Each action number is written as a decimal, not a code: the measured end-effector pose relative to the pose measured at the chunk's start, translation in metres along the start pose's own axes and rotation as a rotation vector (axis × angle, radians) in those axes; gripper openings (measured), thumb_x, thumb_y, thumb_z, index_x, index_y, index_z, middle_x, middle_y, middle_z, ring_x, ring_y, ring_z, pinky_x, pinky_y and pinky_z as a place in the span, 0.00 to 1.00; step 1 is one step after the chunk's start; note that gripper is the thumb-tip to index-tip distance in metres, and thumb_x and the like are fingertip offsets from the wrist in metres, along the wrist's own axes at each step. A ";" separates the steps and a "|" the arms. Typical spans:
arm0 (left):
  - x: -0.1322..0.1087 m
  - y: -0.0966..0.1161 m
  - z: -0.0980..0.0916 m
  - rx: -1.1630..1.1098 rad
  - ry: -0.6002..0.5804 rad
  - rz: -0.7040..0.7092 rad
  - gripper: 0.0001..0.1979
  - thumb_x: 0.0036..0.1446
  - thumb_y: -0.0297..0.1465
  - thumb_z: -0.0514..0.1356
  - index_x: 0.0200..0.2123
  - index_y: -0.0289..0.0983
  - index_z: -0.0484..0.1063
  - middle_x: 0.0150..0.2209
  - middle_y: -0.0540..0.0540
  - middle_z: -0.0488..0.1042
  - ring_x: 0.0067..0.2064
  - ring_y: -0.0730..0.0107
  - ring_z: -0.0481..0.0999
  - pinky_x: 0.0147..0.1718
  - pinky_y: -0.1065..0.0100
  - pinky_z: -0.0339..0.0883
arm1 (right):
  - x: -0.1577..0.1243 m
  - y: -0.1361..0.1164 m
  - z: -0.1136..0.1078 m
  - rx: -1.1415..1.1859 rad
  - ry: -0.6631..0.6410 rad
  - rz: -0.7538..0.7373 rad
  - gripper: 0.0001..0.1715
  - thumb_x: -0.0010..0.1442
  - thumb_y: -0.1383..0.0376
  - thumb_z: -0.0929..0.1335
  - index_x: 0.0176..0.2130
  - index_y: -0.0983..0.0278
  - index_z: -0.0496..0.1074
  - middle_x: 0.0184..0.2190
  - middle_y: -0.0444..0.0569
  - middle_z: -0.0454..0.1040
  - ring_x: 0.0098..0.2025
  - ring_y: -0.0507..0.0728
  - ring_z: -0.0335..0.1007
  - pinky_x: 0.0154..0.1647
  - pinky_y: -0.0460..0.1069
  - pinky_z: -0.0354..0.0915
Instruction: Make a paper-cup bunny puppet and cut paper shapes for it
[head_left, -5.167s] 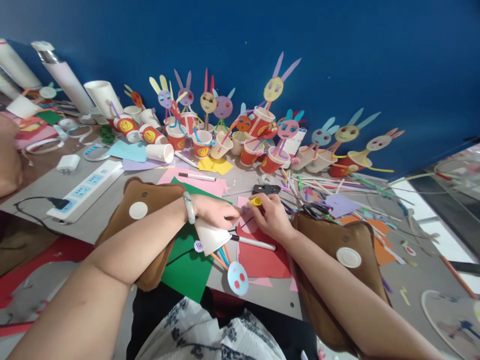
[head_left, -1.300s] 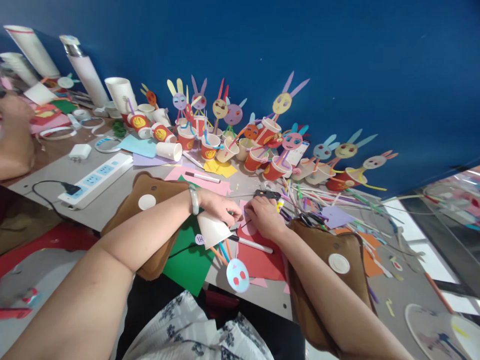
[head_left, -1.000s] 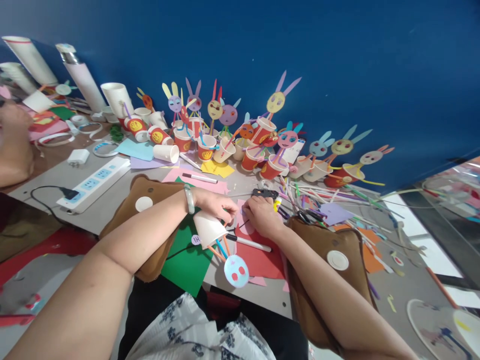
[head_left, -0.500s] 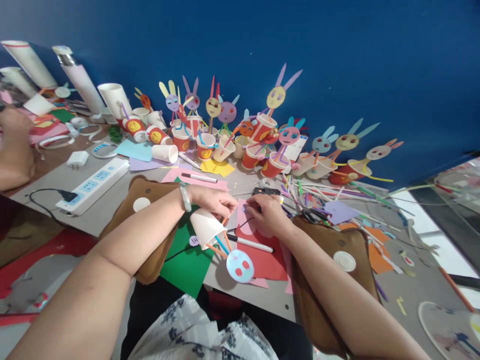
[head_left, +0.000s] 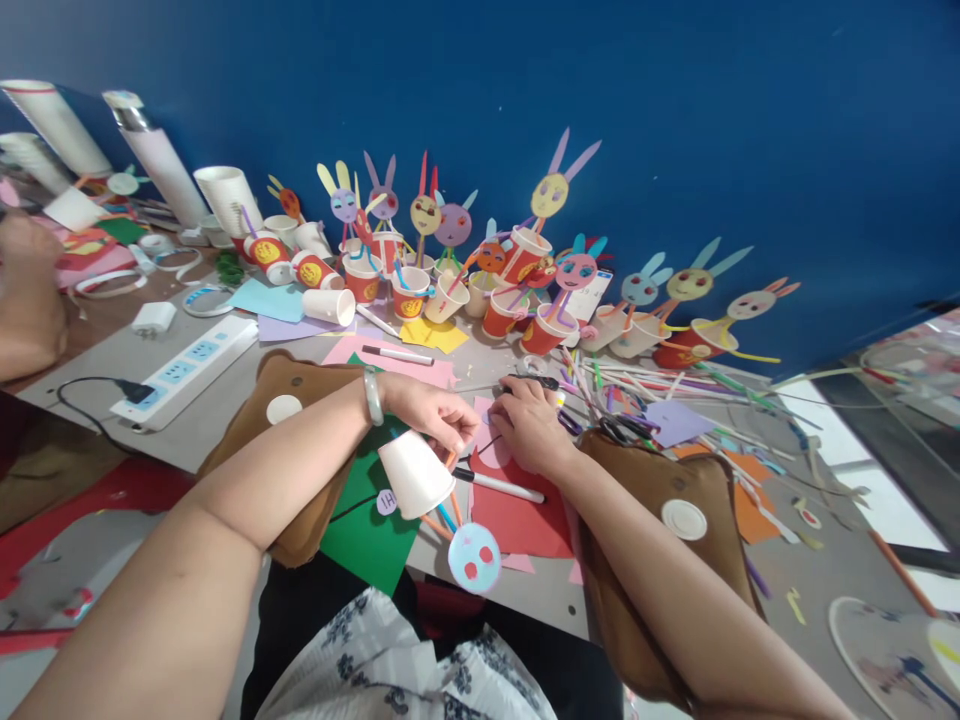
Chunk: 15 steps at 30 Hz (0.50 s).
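My left hand (head_left: 439,412) has its fingers curled over an orange pipe cleaner (head_left: 452,459) that sticks out of a white paper cup (head_left: 415,475). The cup lies tilted, mouth towards me, with blue and orange pipe cleaners running to a light blue paper face (head_left: 475,558) with red eyes. A small lilac tag marked "HI" (head_left: 386,501) shows beside the cup. My right hand (head_left: 531,420) lies palm down, fingers stretched over a black object (head_left: 541,382), partly hidden under them. Below the hands, a white marker (head_left: 506,486) with a black end rests on red paper (head_left: 525,525).
Paper-cup rabbits (head_left: 551,325) line the blue wall. Scissors (head_left: 628,428) and several pipe cleaners (head_left: 660,380) lie right. Brown cushions (head_left: 679,560) sit under both forearms. Left are a power strip (head_left: 187,370) and another person's arm (head_left: 30,290). Green paper (head_left: 375,545) lies near the front edge.
My right hand has stretched its fingers away from the pink paper and over the black object. The cup has tipped, and its blue face has dropped towards me and slightly left.
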<state>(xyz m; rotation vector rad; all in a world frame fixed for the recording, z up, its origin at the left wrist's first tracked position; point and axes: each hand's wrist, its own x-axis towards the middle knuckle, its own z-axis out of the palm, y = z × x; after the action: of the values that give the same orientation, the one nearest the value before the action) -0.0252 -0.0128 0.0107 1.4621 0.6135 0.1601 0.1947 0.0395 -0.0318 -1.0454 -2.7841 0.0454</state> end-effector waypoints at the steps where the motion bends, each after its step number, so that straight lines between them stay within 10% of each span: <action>1: 0.001 0.000 0.002 -0.002 -0.010 0.002 0.17 0.51 0.41 0.68 0.30 0.37 0.66 0.32 0.43 0.81 0.33 0.65 0.78 0.31 0.68 0.69 | 0.000 0.000 0.001 -0.001 -0.006 0.007 0.11 0.63 0.68 0.64 0.37 0.65 0.76 0.58 0.59 0.69 0.57 0.67 0.58 0.55 0.61 0.55; 15: -0.022 0.022 0.001 -0.124 0.104 0.103 0.18 0.51 0.41 0.69 0.31 0.37 0.65 0.32 0.41 0.80 0.34 0.64 0.79 0.33 0.67 0.68 | -0.001 0.005 0.002 0.122 0.135 -0.013 0.11 0.64 0.65 0.64 0.38 0.63 0.76 0.49 0.55 0.73 0.51 0.64 0.61 0.51 0.58 0.54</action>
<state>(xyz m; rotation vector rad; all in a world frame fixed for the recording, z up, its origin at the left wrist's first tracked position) -0.0375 -0.0212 0.0386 1.3720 0.6024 0.3507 0.1985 0.0428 -0.0345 -0.9635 -2.6304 0.1357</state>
